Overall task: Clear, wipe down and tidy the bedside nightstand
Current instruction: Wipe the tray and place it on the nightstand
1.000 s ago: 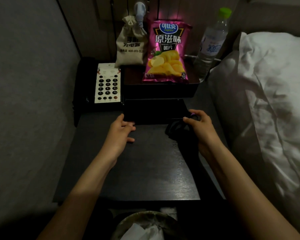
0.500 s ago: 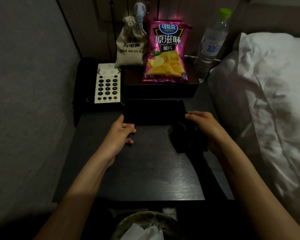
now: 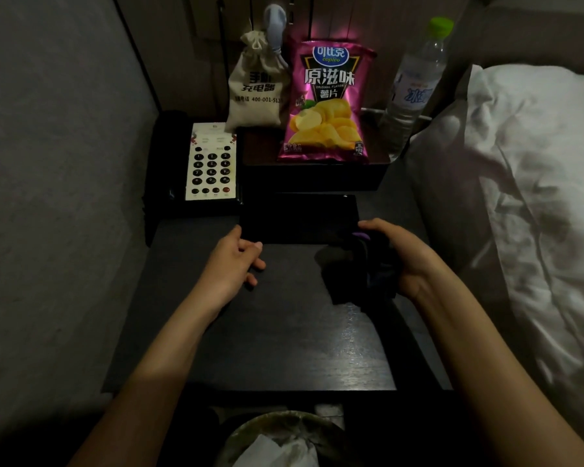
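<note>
At far left, a black telephone (image 3: 196,166) with a pale keypad panel, set at the back left corner of the dark nightstand (image 3: 267,332). Just right of it and behind, a beige drawstring pouch (image 3: 255,89) standing upright against the wall, a grey plug hanging above. Nearer, the left hand (image 3: 231,264) resting on the nightstand top, fingers loosely curled, gripping nothing, thumb and fingertips touching the near left corner of a flat black tray (image 3: 299,217). Behind the tray, a raised dark box (image 3: 314,176) bearing a pink bag of crisps (image 3: 327,106), leaning upright. Right of centre, the right hand (image 3: 402,261) curled round a bunched dark cloth (image 3: 354,271) with a purple edge, cloth pressed onto the nightstand top beside the tray's near right corner. Further right, a clear water bottle (image 3: 410,89) with a green cap, tilted against the wall. At far right, white rumpled bedding (image 3: 536,197). At bottom centre, a lined waste bin (image 3: 277,439) below the nightstand's front edge.
</note>
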Demonstrator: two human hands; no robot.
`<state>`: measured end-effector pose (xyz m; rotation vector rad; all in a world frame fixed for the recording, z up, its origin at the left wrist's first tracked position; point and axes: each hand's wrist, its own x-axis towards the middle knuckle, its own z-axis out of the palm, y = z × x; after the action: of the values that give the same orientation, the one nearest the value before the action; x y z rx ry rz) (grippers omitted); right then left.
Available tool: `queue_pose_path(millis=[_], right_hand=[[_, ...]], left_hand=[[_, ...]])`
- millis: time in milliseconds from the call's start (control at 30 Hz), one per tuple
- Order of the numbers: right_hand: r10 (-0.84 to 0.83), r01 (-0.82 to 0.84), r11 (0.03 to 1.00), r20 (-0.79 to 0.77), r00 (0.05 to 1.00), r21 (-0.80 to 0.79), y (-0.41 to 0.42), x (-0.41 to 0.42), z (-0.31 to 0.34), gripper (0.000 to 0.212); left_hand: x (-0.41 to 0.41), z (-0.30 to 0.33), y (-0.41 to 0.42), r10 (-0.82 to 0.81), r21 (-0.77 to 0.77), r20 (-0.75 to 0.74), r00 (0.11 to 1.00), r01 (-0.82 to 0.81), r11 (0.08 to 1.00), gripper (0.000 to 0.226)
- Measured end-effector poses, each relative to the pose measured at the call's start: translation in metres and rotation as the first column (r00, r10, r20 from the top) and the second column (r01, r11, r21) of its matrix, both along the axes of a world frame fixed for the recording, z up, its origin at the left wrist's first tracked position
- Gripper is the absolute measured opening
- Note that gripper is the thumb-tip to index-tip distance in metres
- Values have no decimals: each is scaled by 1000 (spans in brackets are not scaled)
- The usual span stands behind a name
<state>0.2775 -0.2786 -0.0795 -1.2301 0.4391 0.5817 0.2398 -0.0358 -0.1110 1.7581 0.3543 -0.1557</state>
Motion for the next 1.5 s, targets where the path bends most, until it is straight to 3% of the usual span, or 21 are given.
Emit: queue_pose_path(millis=[433, 600, 767, 933, 1033, 1100, 1233, 1367, 1500], right_hand=[[-26, 26, 999, -5, 1000, 19, 2, 0, -6, 14], [-44, 42, 996, 22, 999, 73, 4, 0, -7, 31], [-44, 40, 995, 39, 998, 88, 5, -1, -3, 29], [-75, 75, 994, -4, 997, 73, 9, -5, 2, 14], [-85, 84, 996, -19, 996, -12, 11, -6, 4, 17], [-86, 86, 996, -33, 996, -1, 12, -6, 6, 21], [-100, 100, 995, -16, 995, 16, 14, -7, 6, 15], [-99, 99, 995, 15, 995, -2, 16, -7, 3, 7], [-85, 88, 995, 50, 995, -47, 16, -7, 1, 9]], left_hand=[[-8, 6, 3, -63, -128, -46, 997, 57, 990, 69], [-10, 7, 3, -59, -174, -58, 997, 49, 983, 74], [-10, 9, 5, -53, -218, -69, 996, 37, 975, 71], [-7, 16, 11, 7, -346, -103, 995, -43, 937, 50], [-6, 19, 12, 30, -397, -109, 994, -71, 915, 27], [-7, 21, 11, 27, -398, -109, 994, -69, 915, 23], [-8, 21, 9, 20, -396, -106, 994, -61, 916, 26], [-10, 21, 7, 25, -385, -105, 994, -64, 921, 52], [-9, 21, 8, 33, -404, -104, 994, -72, 912, 39]])
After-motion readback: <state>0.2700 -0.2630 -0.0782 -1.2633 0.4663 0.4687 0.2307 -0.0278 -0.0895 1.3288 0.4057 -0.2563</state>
